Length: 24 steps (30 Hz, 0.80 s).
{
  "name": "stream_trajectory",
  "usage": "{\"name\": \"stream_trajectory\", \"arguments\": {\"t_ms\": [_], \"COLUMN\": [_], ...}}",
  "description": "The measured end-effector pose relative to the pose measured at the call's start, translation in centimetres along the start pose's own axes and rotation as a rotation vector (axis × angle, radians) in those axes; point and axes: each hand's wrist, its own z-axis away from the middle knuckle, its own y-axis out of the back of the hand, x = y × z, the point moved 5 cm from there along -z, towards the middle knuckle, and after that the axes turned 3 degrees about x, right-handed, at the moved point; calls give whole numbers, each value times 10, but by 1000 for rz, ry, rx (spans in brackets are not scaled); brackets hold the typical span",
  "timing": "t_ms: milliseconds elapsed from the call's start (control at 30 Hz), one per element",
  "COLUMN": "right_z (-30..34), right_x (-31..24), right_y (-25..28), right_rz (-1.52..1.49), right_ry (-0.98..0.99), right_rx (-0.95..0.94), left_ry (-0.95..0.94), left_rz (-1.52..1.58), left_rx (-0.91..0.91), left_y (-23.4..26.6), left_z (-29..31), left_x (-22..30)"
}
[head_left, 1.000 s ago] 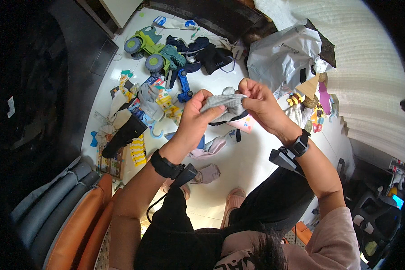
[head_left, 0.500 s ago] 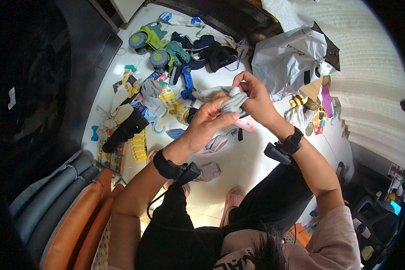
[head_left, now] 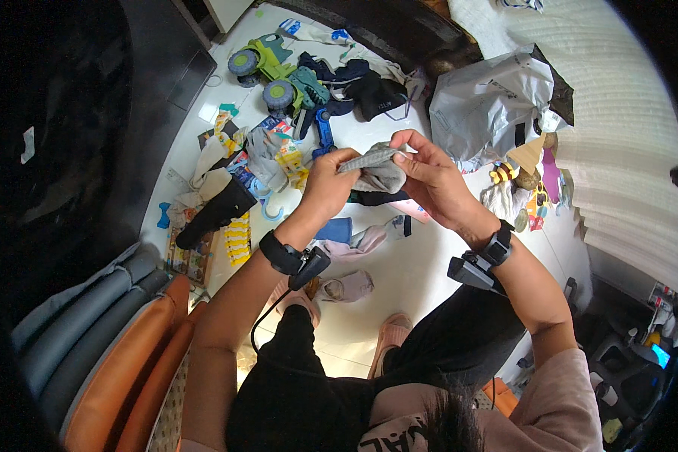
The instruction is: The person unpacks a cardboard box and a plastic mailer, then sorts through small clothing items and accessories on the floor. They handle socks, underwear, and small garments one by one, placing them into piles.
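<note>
A small grey sock (head_left: 382, 175) with a ribbed band is stretched between my two hands above the floor. My left hand (head_left: 328, 185) pinches its left side, fingers curled around the edge. My right hand (head_left: 432, 178) grips the upper right edge between thumb and fingers. Below the hands lie a light pink garment (head_left: 365, 242), a folded blue cloth (head_left: 335, 230) and a pale mauve cloth (head_left: 348, 287). Part of a dark item and a pink one show just under the sock, mostly hidden.
Beyond my hands are a green toy truck (head_left: 279, 75), a black cloth item (head_left: 377, 94) and a blue toy (head_left: 324, 134). A silver plastic bag (head_left: 490, 105) stands at the far right, near a bee toy (head_left: 503, 172). Orange and grey cushions (head_left: 120, 361) line the lower left.
The sock, bunched up before, is now spread flatter. My hands have moved apart, the left one shifting left, its fingers now curled at the sock's edge. The view has shifted slightly.
</note>
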Motion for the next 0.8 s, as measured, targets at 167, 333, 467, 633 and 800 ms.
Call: {"name": "stream_trajectory", "arguments": {"t_ms": [167, 333, 467, 633, 800], "right_z": [-5, -9, -7, -3, 15], "right_x": [-3, -3, 0, -9, -28], "right_y": [20, 22, 18, 11, -2], "right_rz": [36, 38, 20, 290, 530], "right_ry": [-66, -77, -76, 98, 328], "right_rx": [112, -8, -41, 7, -4], "left_ry": [106, 137, 152, 308, -10], "left_rz": [616, 1437, 1485, 1157, 782], "left_rx": [-235, -917, -894, -675, -367], "left_y": [-14, -27, -28, -19, -6], "left_z": [13, 37, 38, 33, 36], "left_x": [16, 47, 48, 42, 60]}}
